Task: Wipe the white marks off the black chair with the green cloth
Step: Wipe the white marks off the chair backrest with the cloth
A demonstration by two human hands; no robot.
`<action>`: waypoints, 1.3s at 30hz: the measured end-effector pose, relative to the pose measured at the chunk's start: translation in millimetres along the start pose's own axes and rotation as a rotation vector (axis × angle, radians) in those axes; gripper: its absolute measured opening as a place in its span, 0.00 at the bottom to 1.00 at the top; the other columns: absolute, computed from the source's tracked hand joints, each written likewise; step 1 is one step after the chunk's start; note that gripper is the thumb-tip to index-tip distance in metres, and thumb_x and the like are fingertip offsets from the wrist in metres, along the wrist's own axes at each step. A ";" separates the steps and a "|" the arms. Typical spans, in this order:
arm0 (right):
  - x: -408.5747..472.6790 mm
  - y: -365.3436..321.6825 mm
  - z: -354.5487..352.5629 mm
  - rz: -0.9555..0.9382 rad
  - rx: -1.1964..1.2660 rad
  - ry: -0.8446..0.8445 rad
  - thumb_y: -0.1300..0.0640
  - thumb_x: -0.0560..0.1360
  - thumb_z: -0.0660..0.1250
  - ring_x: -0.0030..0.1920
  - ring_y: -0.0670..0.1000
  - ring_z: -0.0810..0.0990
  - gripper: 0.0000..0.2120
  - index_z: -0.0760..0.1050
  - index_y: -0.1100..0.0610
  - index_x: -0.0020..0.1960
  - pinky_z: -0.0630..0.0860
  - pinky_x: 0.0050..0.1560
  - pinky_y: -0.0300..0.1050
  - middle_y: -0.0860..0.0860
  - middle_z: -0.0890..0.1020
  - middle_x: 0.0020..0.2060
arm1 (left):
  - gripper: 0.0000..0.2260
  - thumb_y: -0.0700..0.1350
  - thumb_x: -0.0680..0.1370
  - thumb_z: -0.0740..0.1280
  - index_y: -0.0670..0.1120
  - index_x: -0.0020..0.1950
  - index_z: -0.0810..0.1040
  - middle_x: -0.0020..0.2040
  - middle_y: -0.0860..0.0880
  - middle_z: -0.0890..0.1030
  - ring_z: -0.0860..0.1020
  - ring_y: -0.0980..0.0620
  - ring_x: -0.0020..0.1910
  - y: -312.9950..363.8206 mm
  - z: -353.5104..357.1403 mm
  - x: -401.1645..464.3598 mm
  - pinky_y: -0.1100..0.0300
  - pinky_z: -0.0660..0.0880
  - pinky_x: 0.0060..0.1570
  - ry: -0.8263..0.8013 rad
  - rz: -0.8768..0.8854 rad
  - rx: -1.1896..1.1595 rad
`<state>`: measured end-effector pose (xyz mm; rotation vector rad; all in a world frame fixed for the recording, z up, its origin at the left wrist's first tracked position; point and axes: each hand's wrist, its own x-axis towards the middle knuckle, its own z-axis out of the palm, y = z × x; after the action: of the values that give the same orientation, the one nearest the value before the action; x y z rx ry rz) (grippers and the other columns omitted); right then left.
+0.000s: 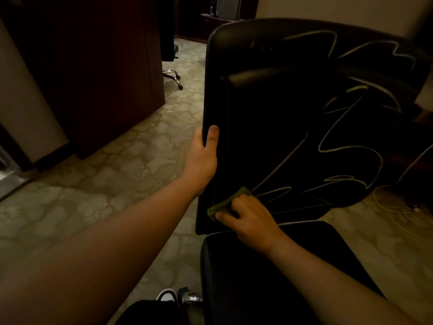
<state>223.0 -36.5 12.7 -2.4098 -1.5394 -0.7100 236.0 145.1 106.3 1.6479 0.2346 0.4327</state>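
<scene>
My right hand (248,221) pinches green cloth (225,202), pressed at backrest bottom-left corner of black chair (269,137). White marks (346,148) fan up and right from cloth. My left hand (203,156) grips backrest left edge. Next stroke likely up-right; right hand nearer.

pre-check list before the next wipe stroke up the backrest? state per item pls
1. Green cloth under right hand, against the backrest: ok.
2. Left hand grips black chair edge, steadying it: ok.
3. White marks remaining above the cloth: not ok, many left.
4. Stroke path up the backrest unobstructed: ok.
5. Cloth face clean: cannot tell.
</scene>
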 end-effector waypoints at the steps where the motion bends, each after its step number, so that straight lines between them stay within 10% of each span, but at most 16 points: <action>1: 4.9 6.3 -9.5 -0.045 -0.060 0.031 0.56 0.76 0.72 0.38 0.56 0.72 0.10 0.78 0.53 0.57 0.69 0.35 0.49 0.54 0.73 0.39 | 0.15 0.64 0.84 0.56 0.58 0.62 0.72 0.54 0.53 0.83 0.83 0.54 0.52 -4.7 3.2 -1.8 0.48 0.81 0.55 -0.006 -0.007 -0.001; 5: 45.0 44.6 -58.2 0.238 -0.075 0.353 0.55 0.78 0.68 0.37 0.56 0.75 0.06 0.79 0.51 0.42 0.73 0.38 0.53 0.52 0.75 0.36 | 0.15 0.63 0.84 0.55 0.57 0.63 0.73 0.55 0.52 0.83 0.82 0.52 0.54 -9.0 14.0 3.0 0.43 0.79 0.60 -0.002 -0.024 -0.011; 9: 75.4 66.9 -78.4 0.422 -0.154 0.549 0.60 0.80 0.65 0.42 0.58 0.73 0.05 0.79 0.57 0.52 0.71 0.42 0.50 0.57 0.72 0.41 | 0.14 0.61 0.85 0.54 0.57 0.64 0.72 0.54 0.53 0.82 0.82 0.54 0.53 -7.5 22.7 8.2 0.46 0.80 0.58 -0.002 -0.031 -0.013; 14: 29.1 41.2 -26.3 0.215 -0.088 0.290 0.42 0.84 0.56 0.45 0.48 0.71 0.17 0.81 0.47 0.49 0.73 0.48 0.49 0.50 0.75 0.43 | 0.12 0.58 0.87 0.51 0.55 0.61 0.70 0.53 0.52 0.80 0.80 0.54 0.52 -10.6 26.1 8.1 0.43 0.79 0.59 0.078 -0.027 -0.008; 23: 17.8 88.4 -66.0 -0.217 -0.193 0.050 0.58 0.78 0.71 0.42 0.57 0.72 0.08 0.81 0.54 0.57 0.69 0.39 0.50 0.56 0.75 0.43 | 0.24 0.55 0.86 0.57 0.51 0.82 0.60 0.74 0.50 0.66 0.69 0.54 0.71 22.4 31.5 11.4 0.50 0.71 0.71 0.156 0.281 0.185; 32: 71.7 172.7 -171.3 0.306 -0.226 0.398 0.59 0.78 0.68 0.42 0.60 0.73 0.10 0.80 0.54 0.59 0.75 0.40 0.55 0.57 0.73 0.43 | 0.26 0.51 0.86 0.59 0.50 0.83 0.58 0.77 0.47 0.62 0.64 0.51 0.75 86.3 44.4 38.9 0.48 0.65 0.76 0.137 0.434 0.246; 39: 114.5 173.0 -194.7 0.637 0.000 0.692 0.59 0.80 0.65 0.50 0.54 0.75 0.14 0.78 0.55 0.65 0.71 0.59 0.42 0.51 0.69 0.51 | 0.24 0.44 0.86 0.56 0.46 0.83 0.60 0.82 0.46 0.61 0.52 0.46 0.83 146.9 72.9 63.8 0.49 0.41 0.81 0.059 0.819 0.777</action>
<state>360.6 -100.5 253.4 -2.1022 -0.4724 -1.1888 309.3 85.7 254.8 2.4734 -0.2957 1.1036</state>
